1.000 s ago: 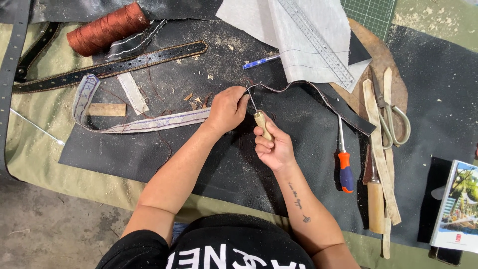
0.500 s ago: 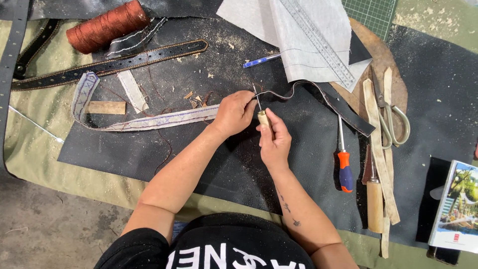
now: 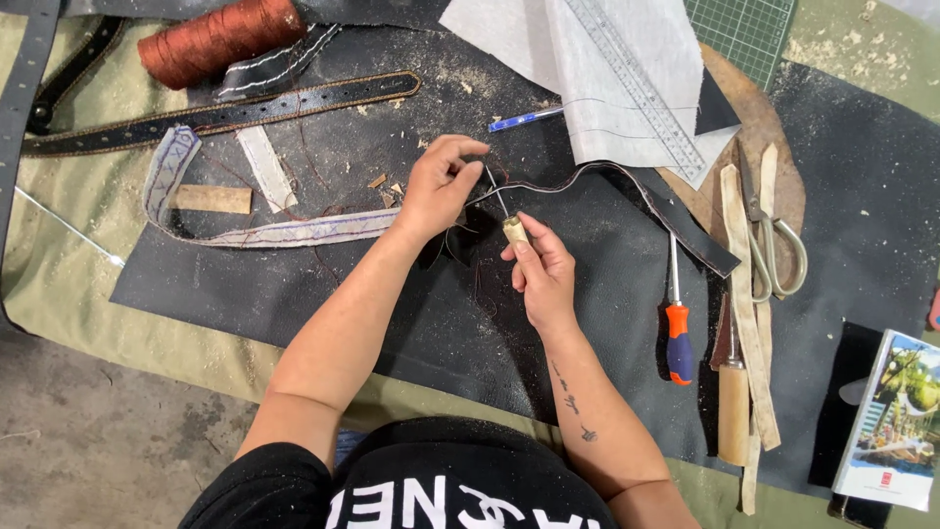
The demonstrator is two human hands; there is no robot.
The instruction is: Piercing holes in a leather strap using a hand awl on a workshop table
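My left hand (image 3: 438,186) pinches a long leather strap (image 3: 294,231) where its pale stitched part meets its dark part (image 3: 676,211). My right hand (image 3: 540,269) grips a small awl with a pale wooden handle (image 3: 515,229); its thin metal point rises toward the fingers of my left hand. Both hands are over a black leather sheet (image 3: 323,304) on the workbench. Dark red thread (image 3: 323,211) trails loosely around the strap.
A spool of rust-coloured thread (image 3: 220,39) and a black belt (image 3: 225,113) lie at the back left. A blue pen (image 3: 525,119), metal ruler (image 3: 632,83) on white paper, orange-handled screwdriver (image 3: 678,323), scissors (image 3: 774,245), wooden-handled tool (image 3: 732,411) and booklet (image 3: 896,421) lie right.
Both hands have shifted slightly, and the awl now stands more upright with its tip nearer my left fingers. The strap has stayed where it was.
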